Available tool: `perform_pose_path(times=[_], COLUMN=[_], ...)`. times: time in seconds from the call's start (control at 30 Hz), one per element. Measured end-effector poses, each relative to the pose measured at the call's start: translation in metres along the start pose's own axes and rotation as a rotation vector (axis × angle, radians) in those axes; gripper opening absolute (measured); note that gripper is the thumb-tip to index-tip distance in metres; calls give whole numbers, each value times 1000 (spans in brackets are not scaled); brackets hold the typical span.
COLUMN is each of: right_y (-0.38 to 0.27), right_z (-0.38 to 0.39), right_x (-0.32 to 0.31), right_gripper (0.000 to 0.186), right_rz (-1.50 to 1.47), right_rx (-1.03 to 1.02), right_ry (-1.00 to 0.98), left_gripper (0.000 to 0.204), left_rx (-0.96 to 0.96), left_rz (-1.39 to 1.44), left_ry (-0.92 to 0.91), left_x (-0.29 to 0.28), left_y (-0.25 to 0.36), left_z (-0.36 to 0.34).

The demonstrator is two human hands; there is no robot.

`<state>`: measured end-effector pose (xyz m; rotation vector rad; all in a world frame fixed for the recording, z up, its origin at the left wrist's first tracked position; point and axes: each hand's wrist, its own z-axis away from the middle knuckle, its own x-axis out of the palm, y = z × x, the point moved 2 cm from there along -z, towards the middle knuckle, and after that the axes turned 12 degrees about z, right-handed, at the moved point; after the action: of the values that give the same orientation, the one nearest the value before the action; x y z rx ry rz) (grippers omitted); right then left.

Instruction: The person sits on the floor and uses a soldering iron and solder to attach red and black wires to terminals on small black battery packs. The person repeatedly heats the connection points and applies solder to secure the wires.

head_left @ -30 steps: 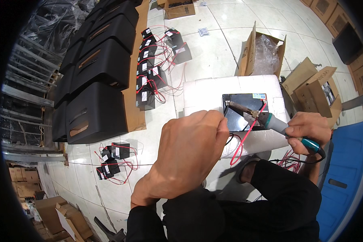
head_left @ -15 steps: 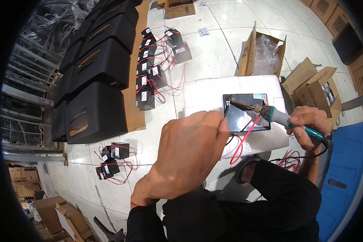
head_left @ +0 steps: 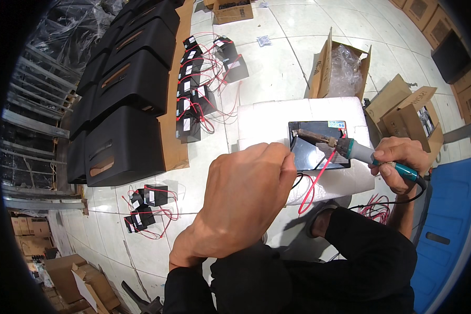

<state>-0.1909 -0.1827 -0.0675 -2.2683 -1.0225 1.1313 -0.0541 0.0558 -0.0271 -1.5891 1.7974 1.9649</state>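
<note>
A black block-shaped battery (head_left: 316,157) with a glossy top lies on a white foam block (head_left: 267,123). My right hand (head_left: 402,163) is closed around the grey and teal handle of a soldering iron (head_left: 358,150). Its thick tip reaches across the battery to the terminal at the far left corner. Closed in a pinch, my left hand (head_left: 251,196) is at the battery's left edge, on a black wire (head_left: 293,142) that runs to that terminal; its fingertips are mostly hidden behind the hand. A red wire (head_left: 319,180) loops from the battery's right side over the near edge.
Several wired black batteries (head_left: 188,89) stand on the tiled floor at left, with another group (head_left: 146,204) nearer. Large black cases (head_left: 128,146) line the left side. Open cardboard boxes (head_left: 324,65) stand beyond the foam. A blue plastic panel (head_left: 445,225) is at right, near red wires (head_left: 377,209).
Hardly anything differs. The soldering iron and the battery have shifted very slightly; both hands keep their grip.
</note>
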Motion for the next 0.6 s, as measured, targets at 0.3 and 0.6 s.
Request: perform_pose_path(times=[0.3, 0.6], right_y=[-3, -12], right_z=[1, -2], right_x=[-1, 0], right_gripper=[17, 19], right_rz=[-1, 88], right_rx=[-5, -97], right_ry=[-31, -75], left_gripper=[12, 11], left_rx=[-4, -2], left_rz=[6, 37], left_ry=[-4, -6], left_x=[0, 0], left_y=[-1, -1], left_z=[1, 0])
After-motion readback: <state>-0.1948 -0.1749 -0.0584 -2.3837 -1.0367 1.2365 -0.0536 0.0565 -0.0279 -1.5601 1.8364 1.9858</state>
